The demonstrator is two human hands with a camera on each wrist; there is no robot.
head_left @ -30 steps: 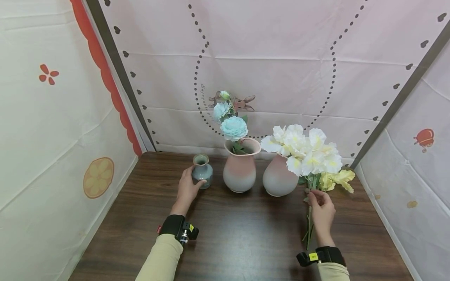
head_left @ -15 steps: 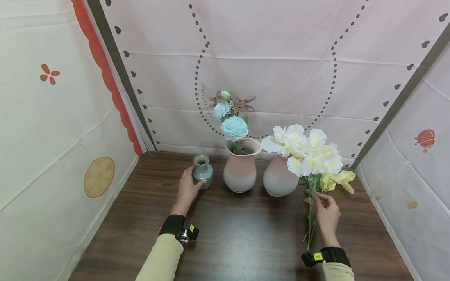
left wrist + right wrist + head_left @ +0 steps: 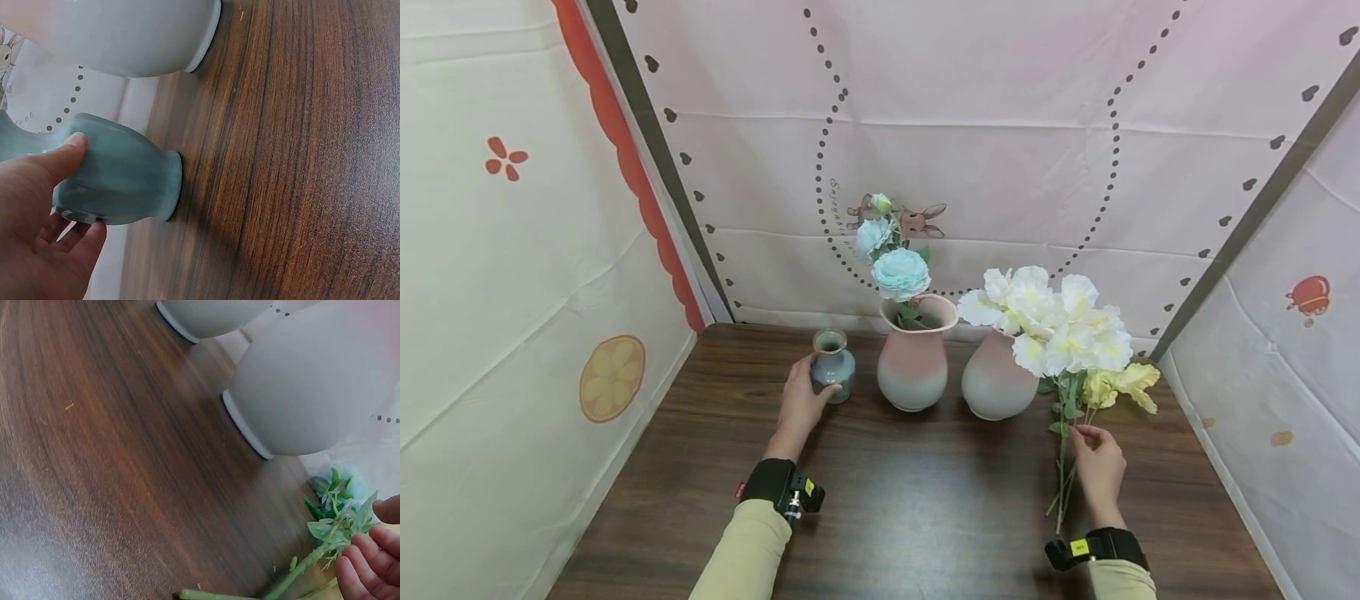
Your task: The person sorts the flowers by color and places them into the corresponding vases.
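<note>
My left hand (image 3: 800,404) grips a small blue-grey vase (image 3: 833,371), standing upright; in the left wrist view the thumb lies along the body of the vase (image 3: 119,172) and the fingertips curl beneath. On the right, white flowers (image 3: 1052,321) lie with their green stems (image 3: 1061,475) toward the front, a yellow flower (image 3: 1123,385) beside them. My right hand (image 3: 1099,467) is at these stems. In the right wrist view, thumb and fingers of the right hand (image 3: 375,556) are loosely bent and apart, fingertips right at the leaves (image 3: 340,531).
A pink-and-white vase (image 3: 912,367) holding light blue flowers (image 3: 900,273) stands mid-back. To its right, a second pink-and-white vase (image 3: 997,383) is partly covered by the white flowers. Printed cloth (image 3: 970,167) hangs behind the brown wooden table (image 3: 880,517).
My right hand has let go of the leafy stem and shifted slightly right and toward the front. The left hand and the small vase have stayed put.
</note>
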